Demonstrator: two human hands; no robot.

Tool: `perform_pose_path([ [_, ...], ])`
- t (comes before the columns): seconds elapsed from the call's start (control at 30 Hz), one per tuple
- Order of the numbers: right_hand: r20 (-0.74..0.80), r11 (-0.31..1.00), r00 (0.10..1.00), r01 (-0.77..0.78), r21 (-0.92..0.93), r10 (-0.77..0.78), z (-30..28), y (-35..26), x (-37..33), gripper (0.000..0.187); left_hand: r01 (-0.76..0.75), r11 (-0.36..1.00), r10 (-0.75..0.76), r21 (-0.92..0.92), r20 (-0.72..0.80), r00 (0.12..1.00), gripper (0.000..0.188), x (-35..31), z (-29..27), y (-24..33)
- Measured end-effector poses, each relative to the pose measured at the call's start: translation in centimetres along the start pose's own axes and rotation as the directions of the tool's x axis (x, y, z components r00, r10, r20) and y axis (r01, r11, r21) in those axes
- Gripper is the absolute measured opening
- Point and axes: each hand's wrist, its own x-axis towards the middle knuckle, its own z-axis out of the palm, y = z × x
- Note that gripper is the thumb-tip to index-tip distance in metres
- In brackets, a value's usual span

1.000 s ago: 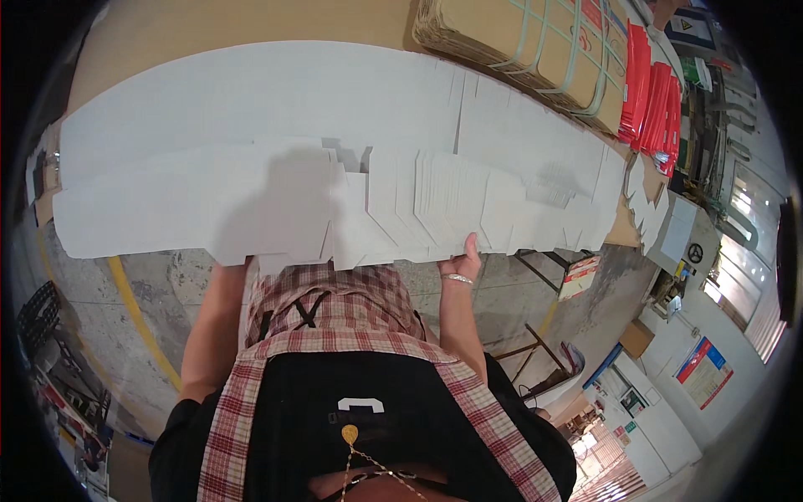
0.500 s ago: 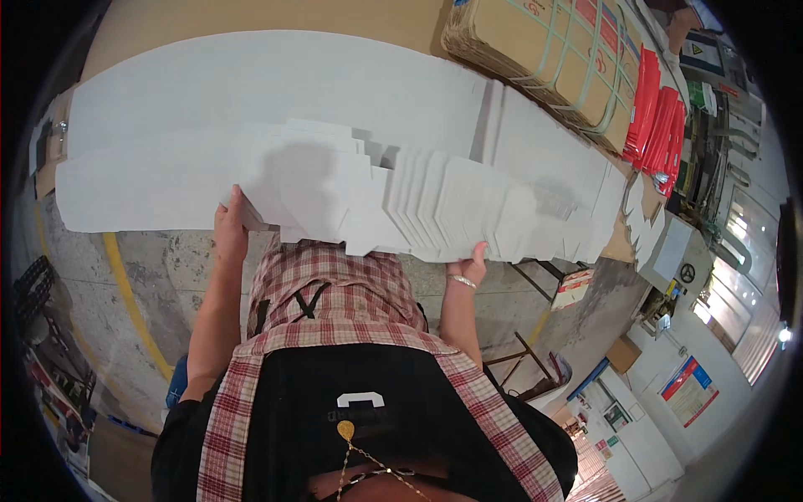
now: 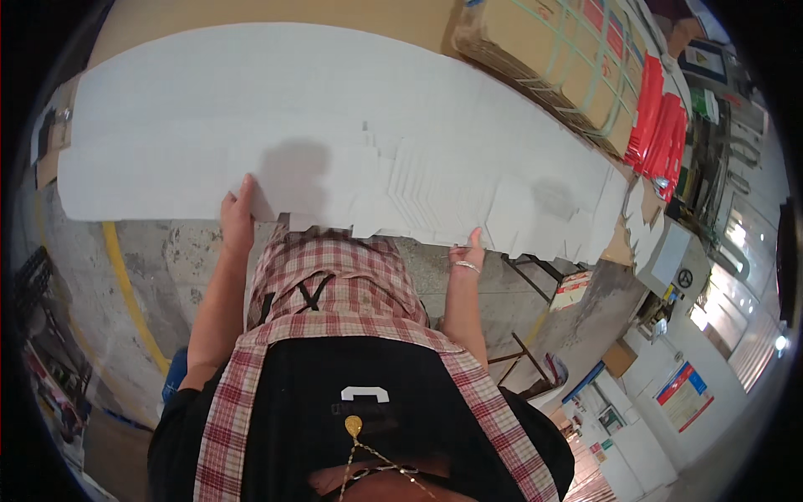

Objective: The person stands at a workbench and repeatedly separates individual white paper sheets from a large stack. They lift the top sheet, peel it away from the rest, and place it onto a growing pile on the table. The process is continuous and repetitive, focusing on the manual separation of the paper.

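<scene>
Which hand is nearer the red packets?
Right. The right hand is at the near edge of the white sheets, left of the red packets; the left hand is at that edge, much farther left.

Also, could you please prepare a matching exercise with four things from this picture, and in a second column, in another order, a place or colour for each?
Column one:
1. white sheets
2. cardboard bundle
3. bracelet
4. floor line

Column two:
A. around the wrist of the right hand
B. yellow, on the person's left side
C. brown with pale straps, at the far right
D. near edge at the left hand and the right hand

Pairs: 1-D, 2-C, 3-A, 4-B
</scene>
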Motion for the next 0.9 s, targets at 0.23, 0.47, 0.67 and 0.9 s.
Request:
perform_pose_path([
  [0.23,0.352,0.516,0.929,0.245,-0.821,0.119,1.0,-1.9,-7.4,0.042,0.121,0.976,-0.147,-0.183,-0.13,0.981,0.046,-2.5,1.2,1.4],
  [0.47,0.954,-0.126,-0.298,0.946,0.298,0.02,25.0,3.7,-18.5,0.029,0.042,0.822,-0.204,-0.568,-0.225,0.953,0.053,-6.9,3.4,-2.5],
  [0.67,0.968,-0.286,-0.236,0.924,0.252,0.09,31.7,10.2,-15.3,0.033,0.106,0.592,-0.358,-0.799,-0.143,0.923,0.057,-7.8,3.8,-0.5],
  [0.9,0.974,-0.165,-0.148,0.97,0.177,0.172,32.8,8.0,-15.3,0.031,-0.081,0.873,-0.133,-0.481,-0.393,0.91,0.054,-7.1,4.6,-1.2],
])
